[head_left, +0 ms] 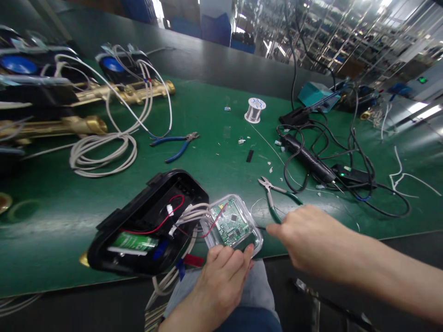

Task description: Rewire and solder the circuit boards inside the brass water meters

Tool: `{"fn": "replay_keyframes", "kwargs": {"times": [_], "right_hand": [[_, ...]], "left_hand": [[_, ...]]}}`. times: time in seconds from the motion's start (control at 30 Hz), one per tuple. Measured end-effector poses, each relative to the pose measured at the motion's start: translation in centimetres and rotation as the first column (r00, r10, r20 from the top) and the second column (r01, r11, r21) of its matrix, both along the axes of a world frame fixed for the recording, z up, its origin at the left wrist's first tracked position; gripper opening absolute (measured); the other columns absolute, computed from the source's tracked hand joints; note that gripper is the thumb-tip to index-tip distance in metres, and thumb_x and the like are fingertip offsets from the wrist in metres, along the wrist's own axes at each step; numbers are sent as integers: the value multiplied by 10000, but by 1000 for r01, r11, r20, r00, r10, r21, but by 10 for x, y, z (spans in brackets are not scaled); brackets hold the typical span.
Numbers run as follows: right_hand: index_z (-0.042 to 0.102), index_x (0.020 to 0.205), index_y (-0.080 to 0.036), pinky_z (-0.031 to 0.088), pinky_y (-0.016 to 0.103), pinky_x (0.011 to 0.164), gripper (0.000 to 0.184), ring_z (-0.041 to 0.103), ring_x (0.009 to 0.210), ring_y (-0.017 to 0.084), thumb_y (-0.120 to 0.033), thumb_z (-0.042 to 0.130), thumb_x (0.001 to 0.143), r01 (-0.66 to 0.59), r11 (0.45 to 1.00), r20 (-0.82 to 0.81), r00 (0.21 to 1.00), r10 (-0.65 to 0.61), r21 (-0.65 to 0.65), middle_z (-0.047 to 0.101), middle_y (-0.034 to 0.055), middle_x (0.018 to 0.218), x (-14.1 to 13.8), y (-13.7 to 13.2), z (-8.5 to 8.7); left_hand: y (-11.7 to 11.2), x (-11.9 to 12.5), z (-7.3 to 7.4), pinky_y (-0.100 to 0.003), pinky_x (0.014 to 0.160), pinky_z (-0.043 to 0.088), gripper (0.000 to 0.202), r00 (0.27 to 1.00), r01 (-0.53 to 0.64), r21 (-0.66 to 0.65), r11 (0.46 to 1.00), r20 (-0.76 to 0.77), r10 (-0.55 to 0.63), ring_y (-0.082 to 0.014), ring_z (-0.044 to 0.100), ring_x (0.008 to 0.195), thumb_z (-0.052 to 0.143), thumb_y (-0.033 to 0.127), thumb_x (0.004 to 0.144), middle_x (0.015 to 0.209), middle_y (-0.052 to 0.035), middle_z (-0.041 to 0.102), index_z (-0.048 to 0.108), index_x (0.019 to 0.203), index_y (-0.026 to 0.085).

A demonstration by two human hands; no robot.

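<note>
My left hand [223,279] grips the near edge of a clear plastic case [255,242], which holds a green circuit board [232,221]. Grey cables and a red wire run from the board into an open black housing [145,184] on the left, where a green-wrapped battery [133,242] lies. My right hand [304,235] is closed just right of the case. A thin dark tip [261,228] shows between its fingers and the case; what it belongs to is hidden. Green-handled cutters [270,196] lie right beside that hand, one handle running close to its fingers.
Blue-handled cutters [180,144] and a coiled grey cable [104,154] lie to the left, near brass meter bodies [138,92]. A solder spool [255,110] stands at the back. On the right are a black corded tool [309,159], tangled black cables and a teal box [318,96].
</note>
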State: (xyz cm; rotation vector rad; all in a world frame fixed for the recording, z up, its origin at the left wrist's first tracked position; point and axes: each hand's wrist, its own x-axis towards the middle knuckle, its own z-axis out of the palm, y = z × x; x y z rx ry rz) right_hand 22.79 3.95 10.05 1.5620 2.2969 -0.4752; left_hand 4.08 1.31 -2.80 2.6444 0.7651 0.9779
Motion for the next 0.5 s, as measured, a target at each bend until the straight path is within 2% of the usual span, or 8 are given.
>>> {"fn": "replay_keyframes", "kwargs": {"times": [0.1, 0.2, 0.33, 0.43, 0.5], "right_hand": [[714, 912, -200, 315, 216, 513, 274, 552, 529, 97, -229, 443, 886, 43, 985, -187, 979, -74, -165, 670, 34, 656, 33, 9, -4], [682, 1077, -199, 315, 199, 527, 310, 499, 524, 74, -244, 427, 906, 66, 976, -370, 918, -142, -210, 654, 15, 667, 53, 7, -19], [680, 1089, -155, 264, 175, 451, 335, 341, 436, 49, -299, 433, 914, 94, 941, -522, 812, -261, -324, 474, -42, 508, 67, 0, -42], [662, 1119, -124, 281, 174, 443, 377, 372, 441, 54, -348, 438, 915, 159, 895, -590, 702, -400, -418, 446, -42, 497, 73, -5, -55], [663, 1117, -125, 289, 175, 442, 387, 383, 440, 54, -374, 453, 908, 184, 877, -617, 647, -448, -444, 445, -41, 494, 74, -12, -61]], "left_hand": [[1, -1, -1, -311, 701, 314, 272, 1000, 2, 4, 1000, -6, -2, -128, 454, 678, 467, 124, 921, 712, 1, 546, 541, 1178, 73], [1, -1, -1, -312, 704, 310, 268, 1000, 9, 2, 1000, 13, -9, -128, 446, 677, 456, 120, 926, 707, 2, 550, 545, 1173, 72], [1, -1, -4, -315, 703, 313, 270, 1000, 2, 11, 1000, 7, -2, -127, 457, 670, 462, 120, 920, 699, 5, 539, 541, 1175, 76], [2, -5, -5, -317, 703, 318, 279, 999, 32, 5, 999, -12, -32, -130, 463, 682, 473, 114, 912, 703, 4, 538, 538, 1181, 77], [4, -9, -5, -318, 706, 323, 283, 997, 67, -1, 998, -33, -67, -133, 466, 695, 477, 111, 909, 709, 2, 539, 534, 1184, 78]]}}
